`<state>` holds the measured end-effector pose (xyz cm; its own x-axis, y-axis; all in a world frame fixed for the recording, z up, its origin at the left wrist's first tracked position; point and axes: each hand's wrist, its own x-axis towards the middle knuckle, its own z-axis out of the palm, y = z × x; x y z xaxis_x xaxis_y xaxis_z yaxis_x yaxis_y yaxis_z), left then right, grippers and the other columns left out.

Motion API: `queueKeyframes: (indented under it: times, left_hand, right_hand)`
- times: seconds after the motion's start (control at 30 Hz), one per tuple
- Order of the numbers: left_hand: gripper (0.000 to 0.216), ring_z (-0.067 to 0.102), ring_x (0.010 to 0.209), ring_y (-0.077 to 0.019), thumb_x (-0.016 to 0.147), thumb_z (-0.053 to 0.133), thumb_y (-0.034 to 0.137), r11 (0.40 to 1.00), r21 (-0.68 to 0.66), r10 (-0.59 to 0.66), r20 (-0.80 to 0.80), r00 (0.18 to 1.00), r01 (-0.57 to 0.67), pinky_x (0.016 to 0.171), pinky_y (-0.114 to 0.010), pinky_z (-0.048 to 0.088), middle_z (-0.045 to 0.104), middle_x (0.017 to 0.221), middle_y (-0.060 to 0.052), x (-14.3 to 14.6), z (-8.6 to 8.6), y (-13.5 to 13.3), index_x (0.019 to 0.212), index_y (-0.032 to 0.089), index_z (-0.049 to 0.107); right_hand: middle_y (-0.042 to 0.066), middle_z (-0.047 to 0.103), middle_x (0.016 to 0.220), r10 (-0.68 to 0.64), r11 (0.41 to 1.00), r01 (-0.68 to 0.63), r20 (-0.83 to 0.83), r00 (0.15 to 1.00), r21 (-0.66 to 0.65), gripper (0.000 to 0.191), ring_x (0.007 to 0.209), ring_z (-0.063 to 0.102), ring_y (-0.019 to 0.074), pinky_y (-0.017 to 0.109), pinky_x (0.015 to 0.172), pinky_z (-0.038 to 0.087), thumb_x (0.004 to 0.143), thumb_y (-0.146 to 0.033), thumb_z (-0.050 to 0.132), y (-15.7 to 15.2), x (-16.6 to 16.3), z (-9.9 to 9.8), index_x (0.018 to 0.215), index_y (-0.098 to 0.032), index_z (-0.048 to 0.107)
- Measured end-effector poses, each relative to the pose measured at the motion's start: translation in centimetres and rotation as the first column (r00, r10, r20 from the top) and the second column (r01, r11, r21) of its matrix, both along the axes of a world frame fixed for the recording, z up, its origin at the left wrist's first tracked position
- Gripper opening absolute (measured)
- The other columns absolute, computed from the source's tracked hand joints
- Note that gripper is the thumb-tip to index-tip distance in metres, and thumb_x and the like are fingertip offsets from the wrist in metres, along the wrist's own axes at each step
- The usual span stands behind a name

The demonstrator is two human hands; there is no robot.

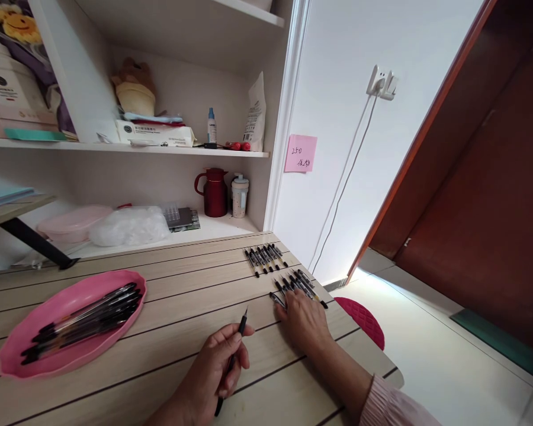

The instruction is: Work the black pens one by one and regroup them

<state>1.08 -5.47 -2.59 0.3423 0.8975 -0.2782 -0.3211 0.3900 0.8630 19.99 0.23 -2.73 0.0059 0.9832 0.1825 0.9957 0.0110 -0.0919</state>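
Observation:
My left hand (220, 367) is closed around a slim black pen (243, 322), its bare pointed tip angled up and away from me. To the right, my right hand (304, 319) rests palm down at the nearer row of pens (304, 283), with its fingers curled onto a pen (277, 300) at the row's left end. Much of that pen is hidden under the fingers. Just behind lies a second row of pens (265, 258), side by side with black ends toward me.
On the left of the striped wooden table (169, 331) sits a pink oval tray (135, 278) with several black-and-clear pens. Behind the table, shelves hold a red jug (215, 192), a bottle (239, 196) and a plastic bag (131, 226). A red round seat (362, 319) is beyond the right edge.

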Motion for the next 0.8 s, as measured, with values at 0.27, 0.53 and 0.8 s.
queueKeyframes:
  times: [0.27, 0.53, 0.8]
  left_hand:
    - [0.028, 0.026, 0.031, -0.0010, 0.075, 0.053, 0.033, 1.000, 0.002, 0.001, -0.004, 1.000, -0.001, 0.033, -0.018, 0.010, 0.052, 0.058, 0.004, 0.09, 0.04, 0.01, 0.098, 0.017, 0.054]
    - [0.024, 0.024, 0.032, -0.0007, 0.080, 0.047, 0.032, 1.000, 0.026, -0.001, -0.015, 1.000, 0.001, 0.033, -0.019, 0.008, 0.052, 0.059, 0.003, 0.12, -0.14, -0.04, 0.097, 0.016, 0.053]
    - [0.024, 0.024, 0.033, -0.0010, 0.081, 0.045, 0.032, 1.000, 0.027, -0.009, -0.028, 1.000, 0.009, 0.034, -0.019, 0.008, 0.051, 0.059, 0.004, 0.08, -0.16, 0.01, 0.098, 0.017, 0.052]
  right_hand:
    - [0.009, 0.060, 0.089, -0.023, 1.000, 0.023, 0.006, 1.000, -0.002, 0.027, 0.079, 0.058, 0.0213, 0.030, 0.066, 0.035, 0.083, -0.038, 0.040, 0.36, 0.40, -0.22, 0.084, -0.018, 0.058]
    - [0.008, 0.059, 0.090, -0.047, 0.999, 0.047, 0.021, 0.999, -0.010, 0.025, 0.080, 0.058, 0.0220, 0.031, 0.067, 0.035, 0.083, -0.037, 0.040, 0.53, 0.67, -0.33, 0.085, -0.019, 0.057]
    - [0.008, 0.059, 0.088, -0.053, 0.999, 0.053, 0.012, 0.999, 0.005, 0.025, 0.078, 0.058, 0.0214, 0.030, 0.064, 0.035, 0.082, -0.036, 0.040, 0.52, 0.71, -0.31, 0.084, -0.018, 0.057]
